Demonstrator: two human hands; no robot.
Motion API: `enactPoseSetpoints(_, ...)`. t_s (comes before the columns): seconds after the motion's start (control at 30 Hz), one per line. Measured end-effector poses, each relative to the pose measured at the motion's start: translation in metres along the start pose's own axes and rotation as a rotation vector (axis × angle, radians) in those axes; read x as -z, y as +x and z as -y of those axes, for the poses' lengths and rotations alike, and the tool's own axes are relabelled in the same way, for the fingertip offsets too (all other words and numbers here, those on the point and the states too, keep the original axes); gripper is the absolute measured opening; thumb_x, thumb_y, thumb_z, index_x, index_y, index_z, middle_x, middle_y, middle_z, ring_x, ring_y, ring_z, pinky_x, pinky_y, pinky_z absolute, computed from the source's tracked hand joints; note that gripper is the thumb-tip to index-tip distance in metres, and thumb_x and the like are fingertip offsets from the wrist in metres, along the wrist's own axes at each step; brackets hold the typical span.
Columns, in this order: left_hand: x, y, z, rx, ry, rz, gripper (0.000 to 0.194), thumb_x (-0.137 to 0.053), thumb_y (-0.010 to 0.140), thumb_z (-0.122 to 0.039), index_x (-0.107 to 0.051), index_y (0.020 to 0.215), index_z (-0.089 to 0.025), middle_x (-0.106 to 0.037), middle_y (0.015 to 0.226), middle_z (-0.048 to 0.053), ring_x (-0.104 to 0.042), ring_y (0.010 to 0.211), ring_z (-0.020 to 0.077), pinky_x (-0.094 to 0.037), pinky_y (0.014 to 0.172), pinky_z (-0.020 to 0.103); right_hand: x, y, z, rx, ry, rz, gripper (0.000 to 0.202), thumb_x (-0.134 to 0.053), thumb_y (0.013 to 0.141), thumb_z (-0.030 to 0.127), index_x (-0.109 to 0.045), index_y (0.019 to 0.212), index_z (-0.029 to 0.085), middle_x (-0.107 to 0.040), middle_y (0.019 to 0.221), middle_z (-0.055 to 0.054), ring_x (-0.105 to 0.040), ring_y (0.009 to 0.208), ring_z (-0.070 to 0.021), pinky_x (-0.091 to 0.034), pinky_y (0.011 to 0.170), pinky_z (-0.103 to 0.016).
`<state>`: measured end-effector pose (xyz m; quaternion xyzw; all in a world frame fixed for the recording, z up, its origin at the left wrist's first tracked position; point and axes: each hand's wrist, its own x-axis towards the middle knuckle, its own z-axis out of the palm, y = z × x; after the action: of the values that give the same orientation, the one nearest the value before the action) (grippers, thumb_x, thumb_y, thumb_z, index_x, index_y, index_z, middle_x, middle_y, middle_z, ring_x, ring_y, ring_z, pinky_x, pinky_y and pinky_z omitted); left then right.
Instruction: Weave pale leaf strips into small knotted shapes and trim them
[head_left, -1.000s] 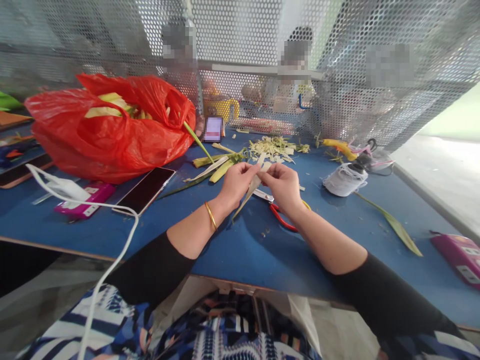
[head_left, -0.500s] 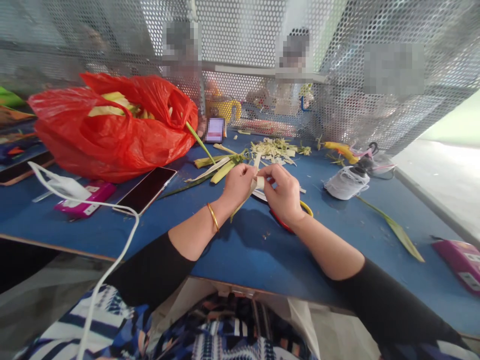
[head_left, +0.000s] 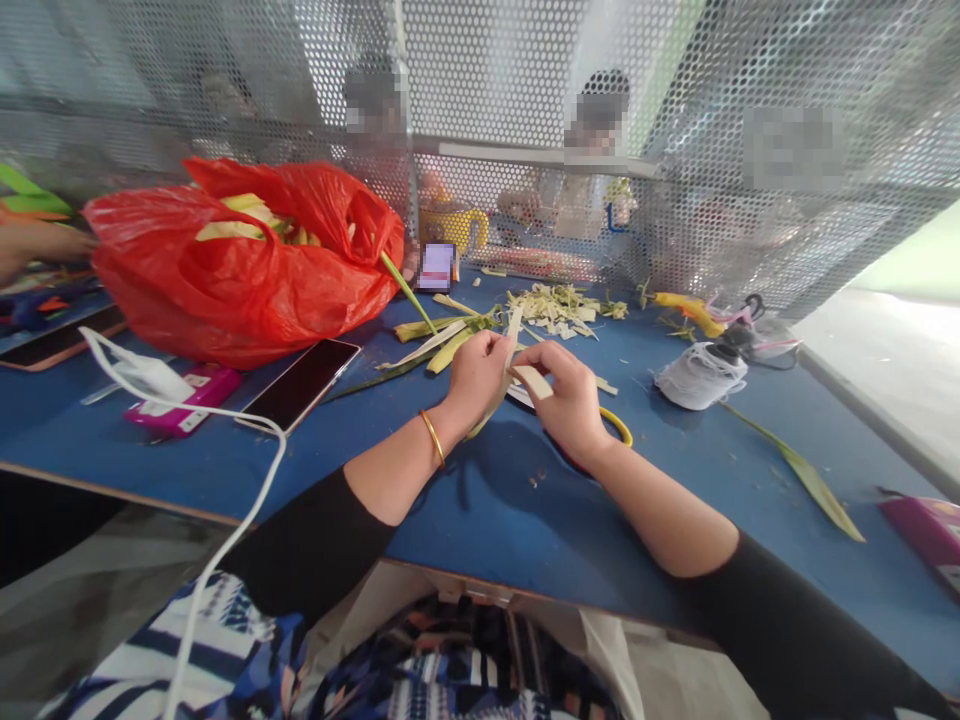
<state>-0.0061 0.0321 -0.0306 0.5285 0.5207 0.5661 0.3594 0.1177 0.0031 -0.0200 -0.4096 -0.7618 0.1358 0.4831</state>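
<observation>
My left hand (head_left: 476, 375) pinches a pale leaf strip (head_left: 532, 381), whose narrow end sticks up past the fingers and whose lower part hangs below the hand. The fingertips of my right hand (head_left: 571, 400) are closed on the same strip, with a loose, flat piece angled across toward the right palm. Beneath that hand, partly hidden, lies a pair of scissors (head_left: 618, 424) with a yellow handle loop. Green-yellow leaf pieces (head_left: 448, 350) rest just beyond my left hand. Behind both hands is a heap of pale leaf scraps (head_left: 559, 308).
A red plastic bag (head_left: 247, 290) filled with leaves stands at left, near a phone (head_left: 304, 385) and a purple box (head_left: 184, 400) under a white cable (head_left: 274, 470). White thread (head_left: 699, 378) and a long leaf (head_left: 814, 485) lie right. A perforated metal screen (head_left: 510, 90) rises behind.
The strip's piece by my right hand has turned from a short fold to a longer diagonal flap. Another person's hand has appeared at the left edge. The whole view has shifted slightly.
</observation>
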Motion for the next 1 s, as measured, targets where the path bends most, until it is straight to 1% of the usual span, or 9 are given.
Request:
enactPoseSetpoints(0.13, 0.000, 0.007, 0.007, 0.034, -0.049, -0.054, 0.025, -0.060, 0.083, -0.028, -0.053, 0.061, -0.020, -0.053, 0.058, -0.002, -0.049, 0.060, 0.0130, -0.037, 0.057, 0.025, 0.005, -0.005, 0.006, 0.397, -0.205, 0.088, 0.021, -0.046, 0.094, 0.018, -0.065, 0.087, 0.023, -0.073, 0.090, -0.008, -0.067, 0.082, -0.0189, -0.051, 0.074, -0.032)
enactPoseSetpoints(0.27, 0.003, 0.013, 0.006, 0.109, -0.089, -0.088, 0.023, -0.060, 0.084, -0.029, -0.052, 0.063, -0.021, -0.048, 0.053, -0.005, -0.044, 0.050, 0.0105, -0.033, 0.050, 0.023, 0.007, -0.010, 0.016, 0.733, -0.214, 0.104, 0.020, -0.046, 0.094, 0.012, -0.062, 0.097, 0.023, -0.075, 0.092, -0.007, -0.071, 0.082, -0.0182, -0.054, 0.075, -0.033)
enactPoseSetpoints(0.4, 0.008, 0.018, 0.000, 0.179, -0.163, -0.134, 0.026, -0.057, 0.086, -0.025, -0.049, 0.063, -0.020, -0.043, 0.051, -0.008, -0.037, 0.041, 0.0072, -0.028, 0.044, 0.022, 0.012, -0.017, 0.037, 0.851, -0.093, 0.133, 0.021, -0.048, 0.090, 0.008, -0.059, 0.101, 0.022, -0.076, 0.098, -0.010, -0.073, 0.089, -0.0203, -0.057, 0.077, -0.036)
enactPoseSetpoints(0.53, 0.012, 0.024, -0.001, 0.219, -0.215, -0.197, 0.029, -0.057, 0.086, -0.019, -0.046, 0.060, -0.020, -0.041, 0.049, -0.008, -0.036, 0.041, 0.0060, -0.026, 0.043, 0.021, 0.021, -0.028, 0.069, 0.592, 0.284, 0.375, 0.017, -0.048, 0.093, 0.011, -0.057, 0.095, 0.025, -0.076, 0.091, -0.006, -0.073, 0.084, -0.0171, -0.058, 0.076, -0.032)
enactPoseSetpoints(0.63, 0.014, 0.026, 0.000, 0.197, -0.196, -0.220, 0.028, -0.057, 0.086, -0.020, -0.047, 0.060, -0.019, -0.044, 0.051, -0.007, -0.038, 0.042, 0.0066, -0.028, 0.044, 0.022, 0.028, -0.032, 0.084, 0.089, 0.742, 0.683, 0.010, -0.054, 0.096, 0.025, -0.054, 0.087, 0.022, -0.071, 0.075, -0.003, -0.071, 0.068, -0.0149, -0.058, 0.062, -0.027)
enactPoseSetpoints(0.7, 0.014, 0.026, -0.001, 0.180, -0.162, -0.218, 0.026, -0.058, 0.086, -0.022, -0.050, 0.061, -0.019, -0.047, 0.053, -0.006, -0.038, 0.042, 0.0068, -0.028, 0.044, 0.022, 0.030, -0.030, 0.083, -0.182, 0.966, 0.778, 0.017, -0.060, 0.094, 0.034, -0.053, 0.085, 0.021, -0.066, 0.066, 0.000, -0.068, 0.056, -0.0145, -0.055, 0.051, -0.025)
enactPoseSetpoints(0.8, 0.013, 0.020, -0.005, 0.163, -0.134, -0.177, 0.023, -0.057, 0.085, -0.022, -0.052, 0.063, -0.019, -0.051, 0.055, -0.005, -0.038, 0.041, 0.0069, -0.028, 0.044, 0.023, 0.027, -0.019, 0.064, -0.274, 0.979, 0.606, 0.023, -0.065, 0.089, 0.039, -0.053, 0.082, 0.021, -0.063, 0.066, 0.002, -0.064, 0.051, -0.0132, -0.050, 0.048, -0.025)
enactPoseSetpoints(0.93, 0.007, 0.006, -0.014, 0.155, -0.177, 0.011, 0.022, -0.055, 0.083, -0.020, -0.052, 0.062, -0.019, -0.050, 0.053, -0.006, -0.037, 0.039, 0.0065, -0.030, 0.043, 0.023, 0.019, 0.000, 0.026, -0.310, 0.587, 0.106, 0.019, -0.061, 0.087, 0.034, -0.050, 0.076, 0.023, -0.049, 0.058, 0.008, -0.045, 0.046, -0.0083, -0.037, 0.049, -0.024)
enactPoseSetpoints(1.0, 0.003, -0.002, -0.016, 0.147, -0.200, 0.107, 0.019, -0.057, 0.081, -0.020, -0.053, 0.063, -0.019, -0.049, 0.052, -0.006, -0.036, 0.038, 0.0063, -0.030, 0.043, 0.022, 0.017, 0.006, 0.011, -0.323, 0.360, -0.059, 0.015, -0.061, 0.083, 0.028, -0.051, 0.074, 0.023, -0.041, 0.055, 0.009, -0.035, 0.048, -0.0084, -0.030, 0.049, -0.024)
